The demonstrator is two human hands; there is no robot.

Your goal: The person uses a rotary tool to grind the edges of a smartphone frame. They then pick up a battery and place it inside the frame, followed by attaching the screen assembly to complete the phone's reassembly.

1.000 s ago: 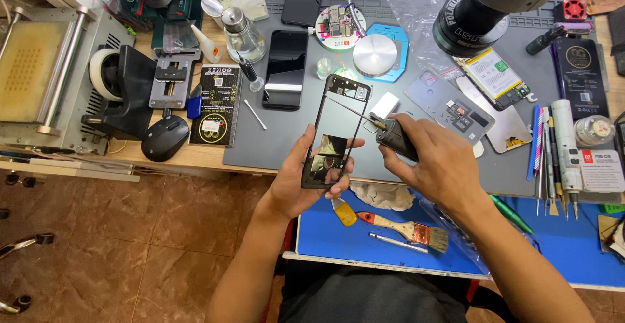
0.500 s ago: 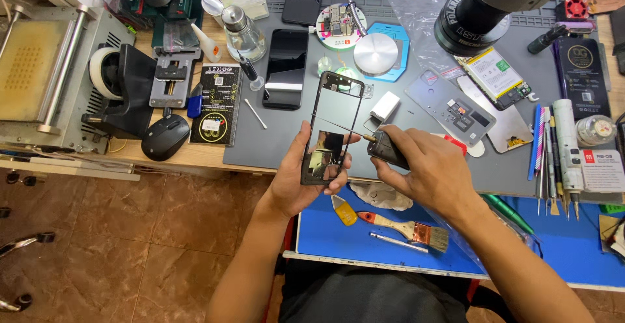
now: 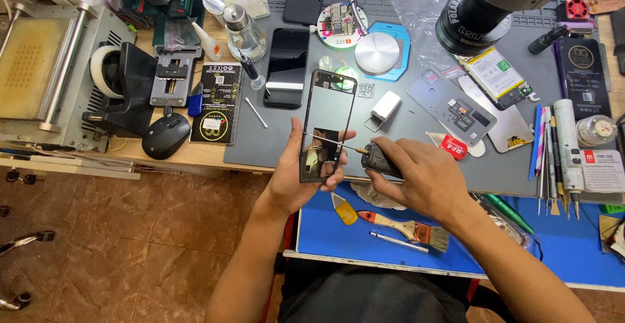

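The left hand (image 3: 301, 178) holds the phone frame (image 3: 327, 127) by its lower edges above the surface (image 3: 416, 134); thin and light, it likely flexes. The right hand (image 3: 416, 180) has its grip closed around a dark tool (image 3: 377, 159), tip on the frame.

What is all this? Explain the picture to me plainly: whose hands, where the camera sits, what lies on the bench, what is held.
The camera sits on a person's head and looks down at their own bare hands. The left hand holds a black rectangular phone frame upright over the grey work mat. The right hand grips a dark stubby tool with a thin metal tip that points at the frame. Nearby lie a black phone, a black computer mouse, a wooden-handled brush and a large black microscope lens.
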